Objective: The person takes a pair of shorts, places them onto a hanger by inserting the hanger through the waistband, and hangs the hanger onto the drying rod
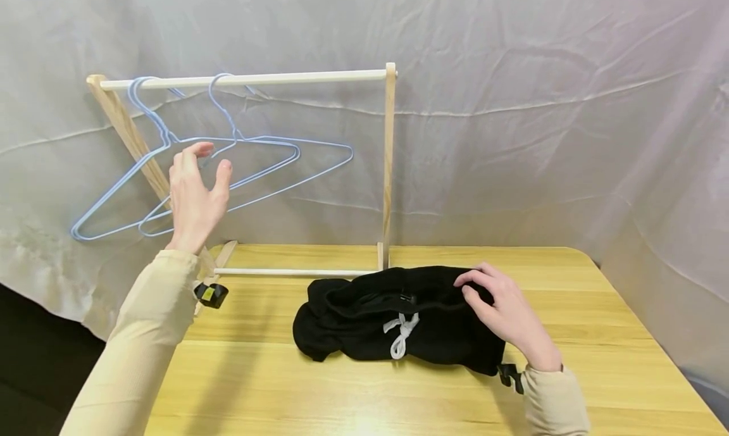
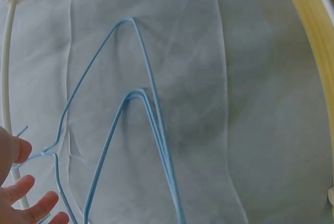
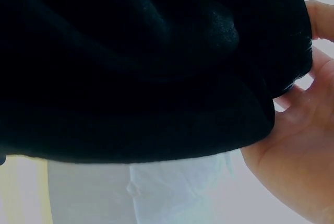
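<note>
Black drawstring pants point(image 1: 353, 328) lie bunched on the table, their waistband towards the back and a white drawstring point(image 1: 403, 335) tied in a bow at the front. My right hand point(image 1: 504, 306) rests at their right end, fingers loosely bent, with a gap between thumb and forefinger. In the right wrist view, dark cloth point(image 3: 135, 114) hides part of this hand. My left hand point(image 1: 196, 192) is raised in front of the light blue hangers point(image 1: 116, 186), thumb and fingers spread apart, nothing between them. In the left wrist view its fingertips are near a hanger point(image 2: 57, 156).
A rack with a white rail point(image 1: 296, 78) and wooden posts point(image 1: 389, 164) stands at the table's back left, the hangers on its rail. Grey cloth point(image 1: 512, 107) hangs behind. The wooden table point(image 1: 319, 398) has a rounded back right corner.
</note>
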A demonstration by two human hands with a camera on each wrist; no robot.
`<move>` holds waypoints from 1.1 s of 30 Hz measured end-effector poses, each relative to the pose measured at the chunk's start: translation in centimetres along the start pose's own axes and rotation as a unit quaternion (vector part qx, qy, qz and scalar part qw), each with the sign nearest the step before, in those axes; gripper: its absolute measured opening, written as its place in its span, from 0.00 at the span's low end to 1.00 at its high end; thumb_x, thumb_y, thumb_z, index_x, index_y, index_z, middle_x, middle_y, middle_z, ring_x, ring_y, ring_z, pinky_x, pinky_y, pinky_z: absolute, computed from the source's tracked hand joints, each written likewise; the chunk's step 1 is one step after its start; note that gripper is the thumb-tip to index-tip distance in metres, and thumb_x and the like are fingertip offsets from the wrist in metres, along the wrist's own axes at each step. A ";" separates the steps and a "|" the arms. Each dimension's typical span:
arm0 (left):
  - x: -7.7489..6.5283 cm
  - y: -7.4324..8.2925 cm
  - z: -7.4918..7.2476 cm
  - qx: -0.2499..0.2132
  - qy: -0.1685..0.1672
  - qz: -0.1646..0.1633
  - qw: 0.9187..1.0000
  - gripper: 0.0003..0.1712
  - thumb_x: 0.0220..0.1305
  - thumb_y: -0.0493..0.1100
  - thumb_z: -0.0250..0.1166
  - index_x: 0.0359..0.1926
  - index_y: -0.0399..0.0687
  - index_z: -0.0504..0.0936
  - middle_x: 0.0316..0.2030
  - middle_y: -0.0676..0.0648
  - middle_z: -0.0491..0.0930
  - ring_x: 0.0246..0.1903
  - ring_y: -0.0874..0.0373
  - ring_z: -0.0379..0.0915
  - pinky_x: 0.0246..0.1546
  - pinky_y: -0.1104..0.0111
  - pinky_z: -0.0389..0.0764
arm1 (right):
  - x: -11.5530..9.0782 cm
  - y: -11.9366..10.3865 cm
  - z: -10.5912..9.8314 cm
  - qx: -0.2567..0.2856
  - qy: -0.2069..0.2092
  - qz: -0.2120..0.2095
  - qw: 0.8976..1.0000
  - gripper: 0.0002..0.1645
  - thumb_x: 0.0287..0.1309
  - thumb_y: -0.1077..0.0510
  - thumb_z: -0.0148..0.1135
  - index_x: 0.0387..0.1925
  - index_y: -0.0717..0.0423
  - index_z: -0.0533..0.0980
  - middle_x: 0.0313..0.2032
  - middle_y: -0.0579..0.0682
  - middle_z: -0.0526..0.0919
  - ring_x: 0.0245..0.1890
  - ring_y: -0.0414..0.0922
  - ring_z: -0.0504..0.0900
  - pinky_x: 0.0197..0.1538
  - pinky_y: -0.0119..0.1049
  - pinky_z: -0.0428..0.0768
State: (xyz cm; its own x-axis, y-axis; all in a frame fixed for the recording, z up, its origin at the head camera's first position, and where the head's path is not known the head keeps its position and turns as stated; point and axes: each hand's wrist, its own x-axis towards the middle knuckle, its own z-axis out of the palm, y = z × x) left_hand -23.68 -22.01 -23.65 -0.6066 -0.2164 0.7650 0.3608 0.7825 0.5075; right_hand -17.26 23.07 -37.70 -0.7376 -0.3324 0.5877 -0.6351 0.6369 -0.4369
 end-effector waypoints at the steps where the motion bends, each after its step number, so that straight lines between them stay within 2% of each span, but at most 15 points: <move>1: 0.2 0.0 -0.1 0.004 -0.009 -0.008 1.000 0.23 0.65 0.43 0.59 0.58 0.36 0.73 0.53 0.35 0.73 0.55 0.40 0.65 0.55 0.48 0.64 | 0.0 0.0 0.0 0.001 0.000 -0.002 1.000 0.11 0.56 0.69 0.60 0.36 0.51 0.80 0.38 0.43 0.78 0.40 0.44 0.77 0.42 0.48 0.74; 5: 1.1 0.0 -0.4 0.029 -0.054 -0.037 0.997 0.25 0.68 0.48 0.55 0.60 0.39 0.71 0.54 0.36 0.74 0.55 0.40 0.66 0.53 0.44 0.65 | 0.1 0.0 0.2 0.005 0.001 -0.006 1.000 0.11 0.56 0.69 0.60 0.36 0.51 0.81 0.38 0.43 0.78 0.40 0.44 0.77 0.42 0.48 0.74; 8: 1.8 -0.1 -0.5 0.060 -0.091 -0.054 0.993 0.28 0.70 0.53 0.51 0.63 0.41 0.69 0.55 0.36 0.75 0.55 0.39 0.67 0.50 0.40 0.66 | 0.1 0.0 0.3 0.004 0.003 -0.007 1.000 0.11 0.56 0.69 0.60 0.36 0.51 0.81 0.38 0.42 0.78 0.40 0.44 0.77 0.42 0.48 0.74; 14: 2.8 -0.8 -0.6 0.101 -0.133 -0.062 0.984 0.32 0.71 0.61 0.47 0.63 0.43 0.72 0.55 0.36 0.76 0.48 0.37 0.73 0.43 0.38 0.69 | 0.1 -0.2 0.6 0.003 0.005 -0.003 1.000 0.11 0.55 0.69 0.60 0.35 0.51 0.81 0.39 0.43 0.79 0.41 0.45 0.77 0.43 0.48 0.74; 21: 3.1 -1.6 -0.7 0.112 -0.141 -0.057 0.982 0.32 0.70 0.63 0.46 0.58 0.44 0.77 0.52 0.36 0.79 0.44 0.33 0.73 0.37 0.38 0.69 | 0.2 -0.3 0.8 0.000 0.010 -0.001 1.000 0.11 0.55 0.69 0.60 0.35 0.51 0.81 0.39 0.42 0.79 0.41 0.44 0.77 0.42 0.48 0.74; 28: 3.3 -2.0 -0.5 0.112 -0.117 -0.032 0.986 0.25 0.72 0.57 0.48 0.48 0.45 0.83 0.47 0.39 0.82 0.41 0.32 0.74 0.31 0.41 0.69 | 0.3 -0.2 0.8 0.002 0.008 0.000 1.000 0.12 0.55 0.69 0.60 0.35 0.49 0.81 0.39 0.41 0.79 0.40 0.43 0.77 0.41 0.47 0.74; 33: 3.5 -2.0 -0.3 0.093 -0.101 -0.013 0.990 0.22 0.72 0.54 0.51 0.42 0.44 0.84 0.43 0.39 0.84 0.37 0.35 0.75 0.33 0.42 0.69 | 0.3 -0.2 0.9 0.003 0.008 0.001 1.000 0.12 0.56 0.69 0.60 0.35 0.49 0.81 0.39 0.41 0.79 0.39 0.42 0.77 0.41 0.46 0.74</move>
State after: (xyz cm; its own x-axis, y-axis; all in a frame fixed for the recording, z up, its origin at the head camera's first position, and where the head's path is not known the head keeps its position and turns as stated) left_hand -26.26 -24.50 -21.87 -0.7502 -0.1322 0.6478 0.2167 0.8765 0.4298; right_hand -17.53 22.26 -38.06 -0.7348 -0.3211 0.5974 -0.6359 0.6325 -0.4422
